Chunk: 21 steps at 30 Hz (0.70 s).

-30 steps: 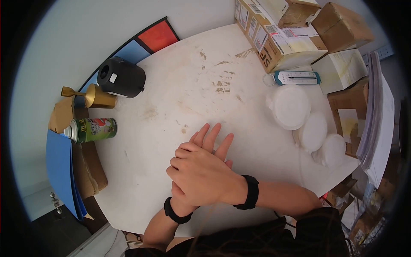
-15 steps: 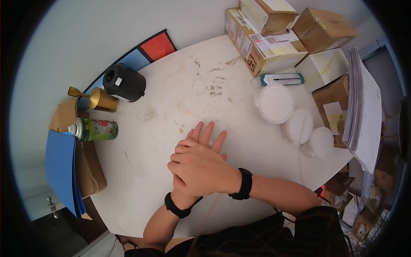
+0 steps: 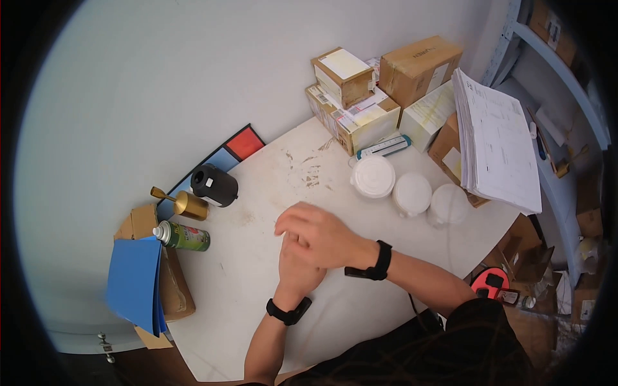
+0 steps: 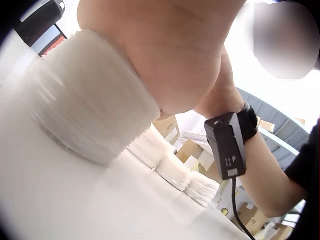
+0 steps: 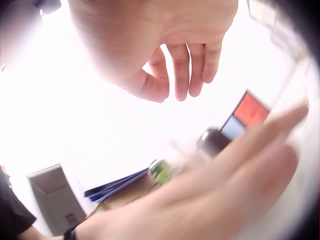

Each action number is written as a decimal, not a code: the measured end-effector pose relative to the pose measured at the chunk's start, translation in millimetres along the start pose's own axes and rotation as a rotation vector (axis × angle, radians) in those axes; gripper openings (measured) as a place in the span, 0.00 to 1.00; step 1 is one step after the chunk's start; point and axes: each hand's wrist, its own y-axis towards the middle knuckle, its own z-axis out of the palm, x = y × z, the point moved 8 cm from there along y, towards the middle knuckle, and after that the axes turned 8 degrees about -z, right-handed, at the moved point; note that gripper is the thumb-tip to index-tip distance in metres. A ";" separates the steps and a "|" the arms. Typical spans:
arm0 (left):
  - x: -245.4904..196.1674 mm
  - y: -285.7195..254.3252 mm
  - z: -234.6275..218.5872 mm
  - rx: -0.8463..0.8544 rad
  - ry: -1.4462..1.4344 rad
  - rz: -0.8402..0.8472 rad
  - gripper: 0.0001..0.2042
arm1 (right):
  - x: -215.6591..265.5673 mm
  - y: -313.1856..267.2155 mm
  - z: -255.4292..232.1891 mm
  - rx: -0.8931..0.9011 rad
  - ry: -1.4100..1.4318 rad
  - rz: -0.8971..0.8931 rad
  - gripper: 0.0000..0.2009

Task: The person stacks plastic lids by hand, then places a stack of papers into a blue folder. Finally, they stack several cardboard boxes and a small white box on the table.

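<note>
Loosely curved, the fingers of the right hand (image 3: 328, 239) hang above the left hand (image 3: 300, 267) over the white table (image 3: 238, 302). The right wrist view shows the right hand grasping nothing, its fingertips apart from the left hand below. That left hand is blurred there, but it looks unclenched, with its fingers extended and grasping nothing. In the left wrist view, a white cylindrical item (image 4: 90, 100) stands on the table right beneath the left hand; whether they touch is hard to tell.

Three white round containers (image 3: 412, 194) stand in a row on the right half of the table. A teal-edged thermometer (image 3: 384, 147) lies just behind them, in front of cardboard boxes (image 3: 360, 123). A thick stack of papers (image 3: 499, 138) is at the right edge.

On the left are a black canister (image 3: 214, 185), a gold metal vessel (image 3: 191, 206) with a handle, and a green spray can (image 3: 187, 237) lying on its side. Blue folders (image 3: 134, 276) lean against a brown carton (image 3: 176, 293). Black straps (image 3: 290, 313) circle both wrists.
</note>
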 end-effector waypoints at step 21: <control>-49.5 -45.2 -29.8 -0.125 0.601 0.142 0.41 | -117.6 -63.5 -102.3 0.549 -0.428 0.669 0.43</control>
